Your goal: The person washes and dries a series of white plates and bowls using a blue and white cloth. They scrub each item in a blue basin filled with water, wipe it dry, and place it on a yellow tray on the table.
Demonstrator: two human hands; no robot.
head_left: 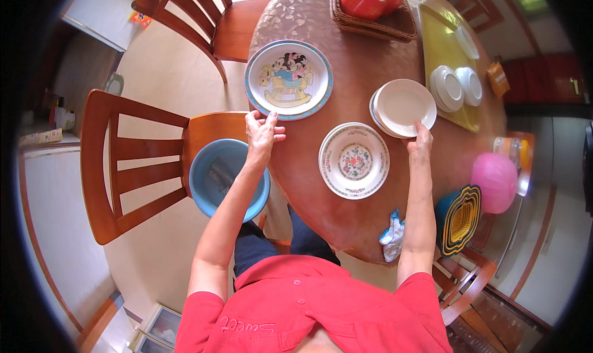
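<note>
A stack of plain white plates [405,108] sits on the round table, right of centre. My right hand [419,142] pinches the top plate's near right rim, one finger over its edge and the rest mostly hidden. At the near left rim of a blue-edged plate with a cartoon picture [314,84], my left hand [262,135] has its fingers apart and holds nothing; whether a fingertip touches that rim I cannot tell. Between my hands and nearer to me are stacked white plates with a floral pattern [354,179].
A wicker basket [395,33] holds red bowls. The yellow tray [437,50] carries white dishes. A crumpled cloth [391,237] lies by the near edge, left of nested scalloped baskets [462,220] and a pink round object [494,182]. A blue basin [204,168] rests on a wooden chair [99,168].
</note>
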